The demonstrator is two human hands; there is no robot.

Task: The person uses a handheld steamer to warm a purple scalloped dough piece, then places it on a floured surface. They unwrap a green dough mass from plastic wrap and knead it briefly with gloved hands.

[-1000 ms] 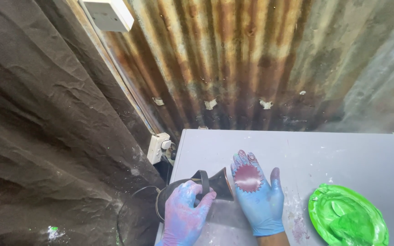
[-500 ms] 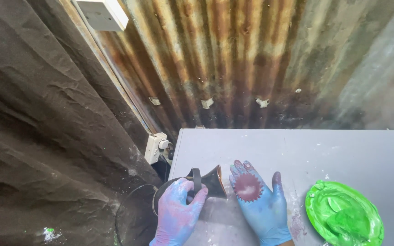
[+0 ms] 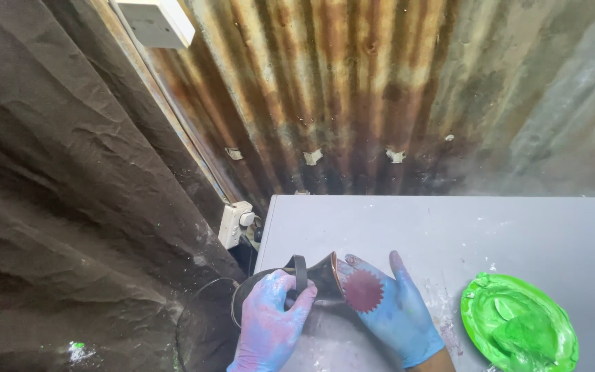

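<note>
At the grey table's [image 3: 449, 227] front-left corner, the gloved left hand [image 3: 270, 327] grips a dark funnel-shaped tool [image 3: 311, 275] (its strap under the fingers). The right hand [image 3: 397, 317], open, cradles a dark-red toothed disc [image 3: 363, 290] at its mouth; keeping the palm flat seems wise.

Rusty tin wall [image 3: 394, 89], matt grey table [image 3: 490, 234]
Gloves [image 3: 401, 317] are thin blue rubber smeared pink, the dark tool [image 3: 311, 275] looks like smooth plastic, green plate [image 3: 518, 331] is glossy with wet paint, black sheet [image 3: 70, 207] is crinkled and dull
</note>
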